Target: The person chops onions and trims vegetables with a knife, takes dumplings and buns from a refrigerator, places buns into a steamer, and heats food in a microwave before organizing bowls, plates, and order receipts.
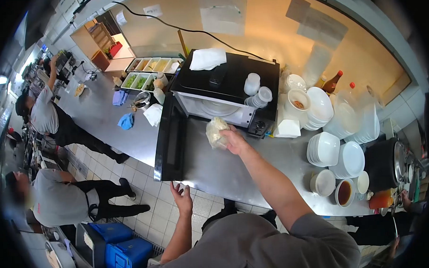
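Note:
My right hand (234, 140) is closed on a clear plastic bag (216, 132) with pale contents I cannot make out. It holds the bag over the steel counter (216, 171), just in front of the microwave (266, 114). The microwave door (169, 147) stands wide open to the left, and a round plate (216, 107) shows inside. Just below the door's lower corner is my left hand (182, 199), fingers apart and holding nothing. Whether a fingertip touches the door I cannot tell.
Stacked white bowls (323, 149), a bowl of dark liquid (344, 193) and a black pot (385, 166) crowd the right side. Plastic cups (258, 97) top the microwave. Leftward are food trays (139, 81) and a blue cloth (125, 121). Several people work nearby, including one person (65, 196) behind left.

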The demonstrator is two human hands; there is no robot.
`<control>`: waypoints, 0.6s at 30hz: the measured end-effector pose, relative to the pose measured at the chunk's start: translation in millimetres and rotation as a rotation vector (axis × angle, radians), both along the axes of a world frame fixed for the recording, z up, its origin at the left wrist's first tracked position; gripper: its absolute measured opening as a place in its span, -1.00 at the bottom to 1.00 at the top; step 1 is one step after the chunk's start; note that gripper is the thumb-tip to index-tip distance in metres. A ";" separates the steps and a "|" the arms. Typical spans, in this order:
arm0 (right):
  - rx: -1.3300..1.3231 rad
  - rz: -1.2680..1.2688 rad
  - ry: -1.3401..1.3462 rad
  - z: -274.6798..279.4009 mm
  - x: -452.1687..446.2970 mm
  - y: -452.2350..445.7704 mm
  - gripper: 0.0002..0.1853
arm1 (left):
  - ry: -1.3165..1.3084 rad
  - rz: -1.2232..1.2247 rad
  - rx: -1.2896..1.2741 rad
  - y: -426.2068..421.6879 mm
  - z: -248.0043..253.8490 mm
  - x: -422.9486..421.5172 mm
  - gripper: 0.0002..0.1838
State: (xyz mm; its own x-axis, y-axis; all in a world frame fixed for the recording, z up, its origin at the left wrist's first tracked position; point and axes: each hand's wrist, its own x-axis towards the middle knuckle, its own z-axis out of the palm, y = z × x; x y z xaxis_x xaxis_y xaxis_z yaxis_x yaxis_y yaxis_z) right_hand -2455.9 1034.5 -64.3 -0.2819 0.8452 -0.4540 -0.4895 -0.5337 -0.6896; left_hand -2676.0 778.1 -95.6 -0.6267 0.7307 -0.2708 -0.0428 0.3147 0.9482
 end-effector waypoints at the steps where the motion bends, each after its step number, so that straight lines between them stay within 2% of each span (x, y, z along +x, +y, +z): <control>1: 0.041 -0.092 -0.045 8.2 -8.3 2.2 -0.38 | 0.344 -0.008 0.045 2.0 -9.8 -5.3 -0.30; 2: 0.036 -0.093 -0.043 10.9 -10.9 8.5 -0.38 | 0.347 -0.010 0.040 2.5 -18.6 -14.5 -0.30; 4: 0.048 0.074 -0.429 11.3 -3.8 29.9 -0.35 | -0.148 0.284 -0.252 14.2 -8.4 -16.1 -0.51; 5: 0.048 0.073 -0.432 9.2 0.5 29.7 -0.35 | -0.455 0.293 -0.304 13.8 -3.4 -10.1 -0.61; 6: 0.193 0.210 -0.664 6.7 5.8 22.6 -0.38 | -0.476 0.047 -0.248 9.3 -10.7 2.3 -0.66; 7: 0.342 0.346 -0.896 4.6 13.4 15.5 -0.41 | -0.319 -0.259 -0.088 14.6 -5.2 23.7 -0.79; 8: 0.433 0.327 -1.005 -12.2 24.3 1.6 -0.43 | -0.024 -0.442 0.010 35.5 0.9 47.5 -0.87; 9: 0.400 0.291 -1.053 -11.2 33.8 -23.8 -0.43 | 0.099 -0.531 0.150 65.0 57.2 76.2 -0.89; 10: 0.269 0.257 -0.862 -20.9 43.2 -49.6 -0.45 | 0.092 -0.544 0.131 98.1 69.5 89.5 -0.85; 11: 0.133 0.203 -0.671 -30.7 55.5 -73.6 -0.46 | 0.264 -0.540 0.326 141.0 66.6 97.2 -0.84; 12: 0.091 0.151 -0.683 -40.7 64.9 -95.5 -0.46 | 0.526 -0.548 0.505 191.8 63.6 102.6 -0.76; 13: 0.057 0.123 -0.621 -51.3 75.1 -122.7 -0.47 | 0.709 -0.658 0.520 243.6 61.2 105.2 -0.61; 14: 0.020 0.078 -0.559 -58.0 91.5 -153.6 -0.48 | 0.926 -0.615 0.450 280.1 58.1 116.4 -0.48; 15: -0.032 -0.018 -0.571 -58.0 110.0 -180.3 -0.48 | 1.085 -0.703 0.345 313.0 57.5 120.2 -0.36; 16: -0.022 0.045 -0.576 -49.5 127.8 -198.6 -0.48 | 1.257 -0.770 0.201 352.3 15.1 116.7 -0.28; 17: -0.003 0.130 -0.574 -40.0 141.1 -215.4 -0.47 | 1.355 -0.798 0.068 372.7 12.1 121.9 -0.19; 18: -0.017 0.087 -0.574 -30.6 156.6 -232.6 -0.47 | 1.421 -0.966 -0.104 374.2 38.6 126.4 -0.09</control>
